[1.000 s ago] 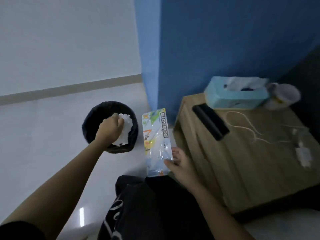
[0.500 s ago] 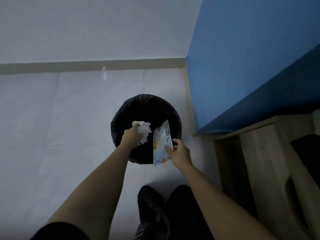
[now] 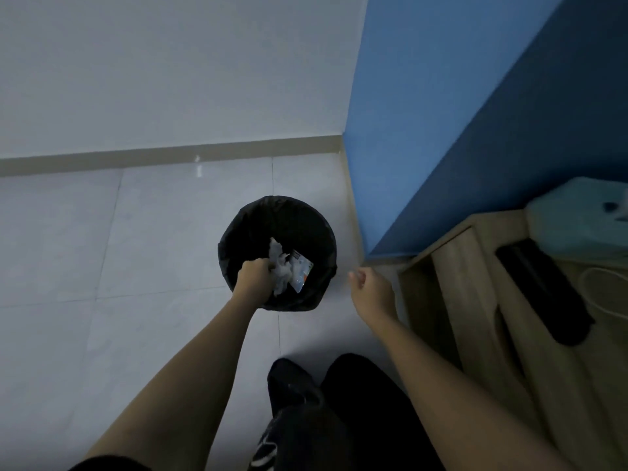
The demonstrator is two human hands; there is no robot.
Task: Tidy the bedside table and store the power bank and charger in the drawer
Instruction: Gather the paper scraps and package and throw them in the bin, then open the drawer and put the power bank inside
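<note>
A round black trash bin (image 3: 238, 232) stands on the pale tiled floor. My left hand (image 3: 254, 275) reaches into its mouth, closed around crumpled white tissue (image 3: 280, 266). A colourful plastic package (image 3: 300, 271) lies inside the bin beside the tissue. My right hand (image 3: 368, 290) hovers to the right of the bin, holding nothing, fingers loosely curled. The wooden bedside table (image 3: 475, 273) is at the right edge, with a black power bank (image 3: 543, 294) on top and part of a white cable (image 3: 608, 294). The charger is out of view.
A light blue tissue box (image 3: 577, 219) sits at the back of the table against the blue wall (image 3: 441, 113). A white wall with a beige skirting runs behind the bin. My dark-clothed legs (image 3: 333, 413) are at the bottom centre.
My right hand has let the package drop into the bin and drawn back to the right. My left hand has sunk deeper into the bin with the tissue. The view has swung right.
</note>
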